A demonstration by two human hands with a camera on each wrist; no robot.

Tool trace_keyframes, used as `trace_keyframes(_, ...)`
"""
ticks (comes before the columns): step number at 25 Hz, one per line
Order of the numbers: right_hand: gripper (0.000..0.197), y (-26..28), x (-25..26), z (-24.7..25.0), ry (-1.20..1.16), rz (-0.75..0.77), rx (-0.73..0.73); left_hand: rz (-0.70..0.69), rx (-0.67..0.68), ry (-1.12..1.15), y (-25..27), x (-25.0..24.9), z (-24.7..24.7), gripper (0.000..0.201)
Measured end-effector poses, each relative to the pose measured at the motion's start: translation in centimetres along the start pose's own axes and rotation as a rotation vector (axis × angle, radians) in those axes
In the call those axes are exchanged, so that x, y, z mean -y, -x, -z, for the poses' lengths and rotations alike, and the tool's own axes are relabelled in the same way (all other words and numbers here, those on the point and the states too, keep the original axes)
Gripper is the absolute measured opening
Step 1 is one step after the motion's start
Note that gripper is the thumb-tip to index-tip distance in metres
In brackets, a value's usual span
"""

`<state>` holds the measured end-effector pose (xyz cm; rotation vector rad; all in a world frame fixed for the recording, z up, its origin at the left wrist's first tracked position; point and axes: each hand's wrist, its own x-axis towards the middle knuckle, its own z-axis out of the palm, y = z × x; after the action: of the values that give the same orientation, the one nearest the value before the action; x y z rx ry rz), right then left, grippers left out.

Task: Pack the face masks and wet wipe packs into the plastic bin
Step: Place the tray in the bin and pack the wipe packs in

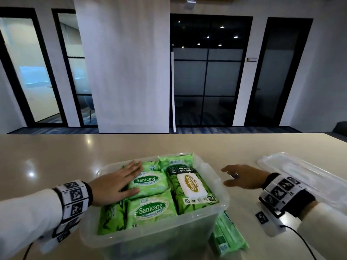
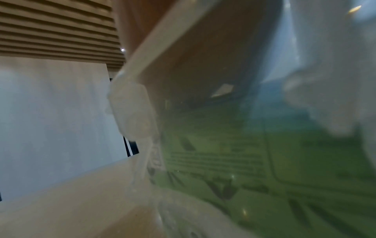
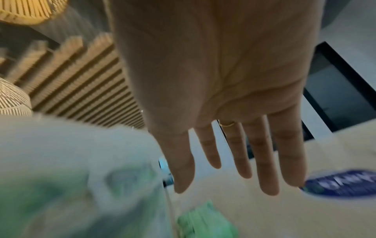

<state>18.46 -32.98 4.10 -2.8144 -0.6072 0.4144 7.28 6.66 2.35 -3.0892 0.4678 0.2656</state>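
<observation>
A clear plastic bin (image 1: 223,205) stands on the table, filled with several green wet wipe packs (image 1: 151,210). My left hand (image 1: 120,182) lies flat with straight fingers on the packs at the bin's left side. My right hand (image 1: 242,176) hovers over the table just right of the bin, fingers relaxed and holding nothing; the right wrist view shows its fingers (image 3: 240,162) spread. A stack of green packets (image 1: 229,239) lies on the table by the bin's near right corner. The left wrist view shows the bin's wall (image 2: 183,67) up close with green packs (image 2: 264,169) behind it.
The bin's clear lid (image 1: 300,173) lies on the table at the right, beyond my right wrist. A blue-labelled object (image 3: 343,183) shows blurred in the right wrist view. The beige table (image 1: 75,156) stretches to the left and behind the bin.
</observation>
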Motion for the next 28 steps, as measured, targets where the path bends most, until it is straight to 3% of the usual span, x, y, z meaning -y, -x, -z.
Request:
trace_keyframes(2, 0.133, -0.1, -1.5, -3.7, -0.026, -0.044, 0.079, -0.017, 0.035, 0.027, 0.1, 0.3, 0.2, 0.084)
trace_keyframes(6, 0.111, 0.8, -1.5, -9.6, -0.081, -0.181, 0.208, -0.042, 0.08, 0.07, 0.0, 0.7, 0.2, 0.086)
trace_keyframes(10, 0.132, 0.5, -1.5, -12.5, -0.041, -0.219, 0.189, -0.02, -0.031, 0.114, 0.1, 0.5, -0.1, 0.079)
trace_keyframes(14, 0.098, 0.5, -2.0, -12.8, -0.088, -0.27, 0.151, -0.039, -0.315, 0.167, 0.1, 0.4, -0.6, 0.075)
trace_keyframes(17, 0.068, 0.5, -2.5, -11.8, -0.242, -0.271, 0.192, -0.009, -0.374, 0.111, 0.1, 0.7, -0.8, 0.075)
trace_keyframes(20, 0.041, 1.1, -3.4, -9.7, -0.323, -0.263, 0.149, 0.014, -0.334, 0.063, 0.0, 0.5, -0.8, 0.078)
trace_keyframes(22, 0.027, 1.5, -4.2, -7.2, -0.333, -0.269, 0.047, -0.009, -0.216, 0.042, -0.2, 0.3, -0.8, 0.08)
trace_keyframes(25, 0.022, 2.6, -4.1, -2.0, -0.298, -0.26, -0.169, -0.01, -0.035, 0.033, -0.5, -0.2, -0.5, 0.082)
trace_keyframes(28, 0.019, 4.2, -2.1, 2.7, -0.195, -0.142, -0.409, -0.005, -0.023, 0.036, -0.4, -0.6, -0.4, 0.078)
